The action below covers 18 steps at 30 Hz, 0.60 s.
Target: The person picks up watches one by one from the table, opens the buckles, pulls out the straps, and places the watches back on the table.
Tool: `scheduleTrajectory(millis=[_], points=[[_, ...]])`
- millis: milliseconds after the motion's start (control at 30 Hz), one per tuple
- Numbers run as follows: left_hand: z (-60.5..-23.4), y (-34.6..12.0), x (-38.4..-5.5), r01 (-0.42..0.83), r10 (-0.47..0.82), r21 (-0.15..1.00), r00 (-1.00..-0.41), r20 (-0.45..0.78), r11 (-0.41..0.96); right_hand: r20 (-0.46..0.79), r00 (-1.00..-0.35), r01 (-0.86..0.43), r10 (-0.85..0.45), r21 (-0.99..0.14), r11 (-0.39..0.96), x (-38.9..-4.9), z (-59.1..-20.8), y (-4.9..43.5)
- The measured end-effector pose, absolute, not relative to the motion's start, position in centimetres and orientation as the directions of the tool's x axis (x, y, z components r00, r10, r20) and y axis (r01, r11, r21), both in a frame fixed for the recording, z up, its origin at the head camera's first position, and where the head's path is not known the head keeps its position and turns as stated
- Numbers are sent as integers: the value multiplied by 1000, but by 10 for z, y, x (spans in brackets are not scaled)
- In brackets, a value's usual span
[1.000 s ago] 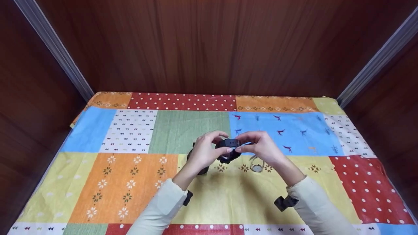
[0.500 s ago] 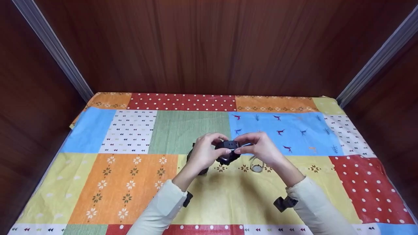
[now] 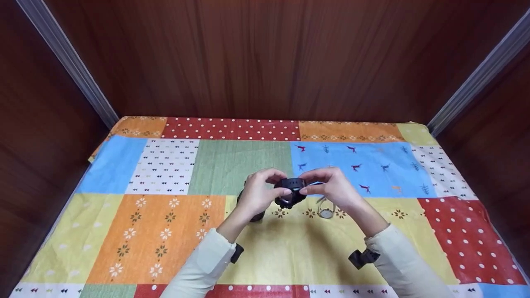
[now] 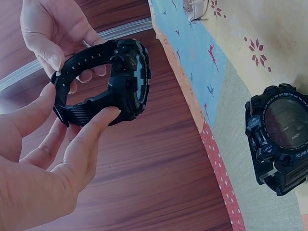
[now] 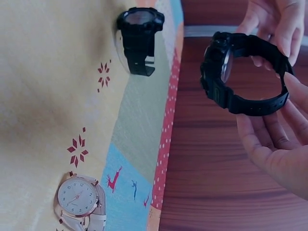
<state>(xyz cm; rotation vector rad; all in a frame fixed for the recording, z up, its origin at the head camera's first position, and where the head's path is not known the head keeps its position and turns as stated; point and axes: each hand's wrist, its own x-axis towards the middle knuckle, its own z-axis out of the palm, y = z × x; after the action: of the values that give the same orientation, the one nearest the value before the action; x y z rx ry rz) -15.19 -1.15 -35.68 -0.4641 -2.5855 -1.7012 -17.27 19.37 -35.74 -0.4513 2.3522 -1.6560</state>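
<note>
A black sports watch (image 3: 292,183) is held up off the table between both hands, its strap bent round into a loop. My left hand (image 3: 258,191) pinches it from the left, with a finger along the lower strap (image 4: 86,113) in the left wrist view. My right hand (image 3: 334,187) grips the strap from the other side. Both hands' fingertips meet near the strap ends, which they partly hide. The case (image 5: 217,68) faces away from the fingers in the right wrist view.
A second black watch (image 4: 288,122) lies on the patchwork tablecloth (image 3: 165,236), partly behind the left hand in the head view. A small light-strapped watch with a white dial (image 5: 77,196) lies below the right hand. Dark wooden panels (image 3: 265,58) enclose the table's back and sides.
Both hands stay almost in place around the watch. The watch has turned slightly, so more of the strap's holes show in the head view.
</note>
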Motion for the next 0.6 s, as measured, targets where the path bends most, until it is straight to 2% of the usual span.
scheduleTrajectory(millis=[600], points=[[-360,-19,-152,263,227,906,-954,194,331,-2,-948,-107,-319,-940,325,-170,-355,196]])
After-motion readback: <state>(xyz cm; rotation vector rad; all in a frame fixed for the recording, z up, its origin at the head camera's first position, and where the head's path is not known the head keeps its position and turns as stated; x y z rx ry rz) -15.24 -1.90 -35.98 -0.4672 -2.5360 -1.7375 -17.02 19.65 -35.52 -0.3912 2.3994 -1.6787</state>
